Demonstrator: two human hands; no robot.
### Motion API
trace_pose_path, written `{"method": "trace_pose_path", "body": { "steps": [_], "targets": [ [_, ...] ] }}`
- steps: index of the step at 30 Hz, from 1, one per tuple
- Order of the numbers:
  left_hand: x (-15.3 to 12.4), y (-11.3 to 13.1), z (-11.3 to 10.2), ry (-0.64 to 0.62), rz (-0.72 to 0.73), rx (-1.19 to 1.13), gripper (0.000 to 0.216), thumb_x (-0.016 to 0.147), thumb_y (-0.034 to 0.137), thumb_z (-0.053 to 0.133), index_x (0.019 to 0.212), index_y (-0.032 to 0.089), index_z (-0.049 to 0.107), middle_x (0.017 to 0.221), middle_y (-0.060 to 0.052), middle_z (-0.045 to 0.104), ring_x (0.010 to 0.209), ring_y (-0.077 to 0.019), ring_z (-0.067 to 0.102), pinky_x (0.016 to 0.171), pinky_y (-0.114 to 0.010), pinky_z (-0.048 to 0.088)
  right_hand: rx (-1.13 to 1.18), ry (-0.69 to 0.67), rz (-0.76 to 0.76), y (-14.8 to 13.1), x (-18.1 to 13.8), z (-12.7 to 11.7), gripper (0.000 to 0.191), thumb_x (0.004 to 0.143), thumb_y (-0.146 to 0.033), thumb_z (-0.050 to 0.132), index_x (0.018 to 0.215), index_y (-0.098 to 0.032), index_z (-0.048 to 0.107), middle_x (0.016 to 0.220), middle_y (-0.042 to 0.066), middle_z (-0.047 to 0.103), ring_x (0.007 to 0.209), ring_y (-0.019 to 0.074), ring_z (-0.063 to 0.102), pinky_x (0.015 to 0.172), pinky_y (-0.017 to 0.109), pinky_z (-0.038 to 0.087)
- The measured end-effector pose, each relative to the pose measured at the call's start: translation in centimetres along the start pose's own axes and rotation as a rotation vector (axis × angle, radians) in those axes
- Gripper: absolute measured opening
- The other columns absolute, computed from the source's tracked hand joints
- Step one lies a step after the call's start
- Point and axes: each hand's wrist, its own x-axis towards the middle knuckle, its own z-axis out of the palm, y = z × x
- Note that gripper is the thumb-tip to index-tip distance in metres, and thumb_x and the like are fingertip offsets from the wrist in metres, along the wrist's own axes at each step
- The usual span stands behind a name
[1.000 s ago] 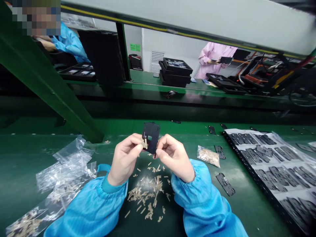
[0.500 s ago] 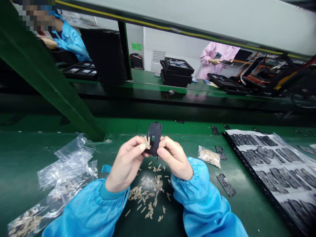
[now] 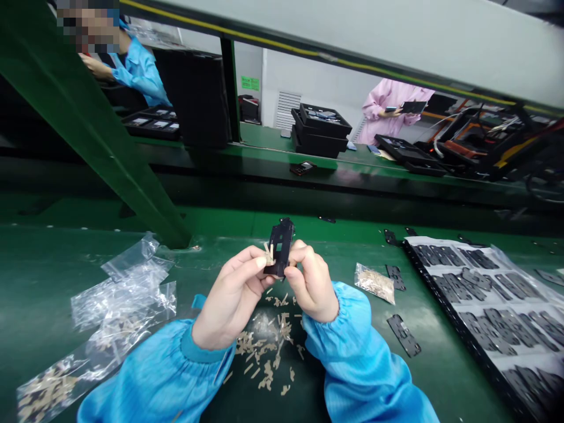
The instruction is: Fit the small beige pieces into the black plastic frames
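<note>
A thin black plastic plate point(image 3: 282, 244) with a small cutout stands upright between my hands above the green bench. My left hand point(image 3: 238, 288), thumb pressed against the fingers, pinches a small tan strip piece point(image 3: 269, 256) at the plate's left side; its fingers also reach behind the plate's lower edge. My right hand point(image 3: 312, 282) is closed on the plate's lower right edge, the fingertips partly hidden. Below the hands, many loose tan pieces point(image 3: 267, 376) lie scattered on the dark bench top around a clear plastic patch.
On the right, a black tray point(image 3: 458, 336) carries rows of similar black plates. A bag of tan pieces point(image 3: 374, 283) and a loose plate point(image 3: 404, 335) lie beside it. Clear bags point(image 3: 118, 299) lie at left. A green post point(image 3: 132, 170) slants nearby. Two co-workers sit or stand beyond.
The black plate has turned, showing more of its edge side. My right fingers have curled more at its edge. The whole view has shifted slightly.
</note>
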Motion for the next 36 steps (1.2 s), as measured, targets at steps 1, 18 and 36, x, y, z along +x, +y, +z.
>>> {"method": "trace_pose_path", "body": {
  "steps": [1, 18, 36],
  "targets": [
    [0.0, -0.1, 0.0, 0.002, -0.002, -0.008, 0.011, 0.073, 0.017, 0.062, 0.062, 0.014, 0.058, 0.062, 0.002, 0.054, 0.059, -0.0065, 0.052, 0.055, -0.016, 0.047, -0.056, 0.025, -0.027, 0.1, -0.1, 0.1, 0.022, 0.092, -0.034, 0.033, 0.077, -0.02, 0.041, 0.064, 0.0, 0.045, 0.057, 0.0128, 0.043, 0.052, 0.026, 0.036],
    [0.0, -0.4, 0.3, 0.032, -0.018, -0.045, 0.011, 0.07, 0.016, 0.064, 0.061, 0.014, 0.057, 0.06, 0.003, 0.051, 0.056, -0.0057, 0.048, 0.05, -0.014, 0.044, -0.524, 0.178, -0.274, 1.0, -0.4, 0.7, 0.026, 0.088, -0.047, 0.04, 0.082, -0.022, 0.043, 0.062, 0.002, 0.053, 0.056, 0.0158, 0.046, 0.053, 0.03, 0.033],
    [0.1, -0.9, -0.6, 0.078, 0.556, 0.539, 0.012, 0.076, 0.019, 0.058, 0.064, 0.019, 0.058, 0.069, 0.0, 0.051, 0.069, -0.0137, 0.048, 0.063, -0.025, 0.039, -0.122, 0.064, 0.003, 0.2, -0.1, 0.5, 0.017, 0.082, -0.017, 0.038, 0.065, -0.021, 0.037, 0.059, -0.001, 0.04, 0.054, 0.0122, 0.039, 0.051, 0.026, 0.032]
  ]
}}
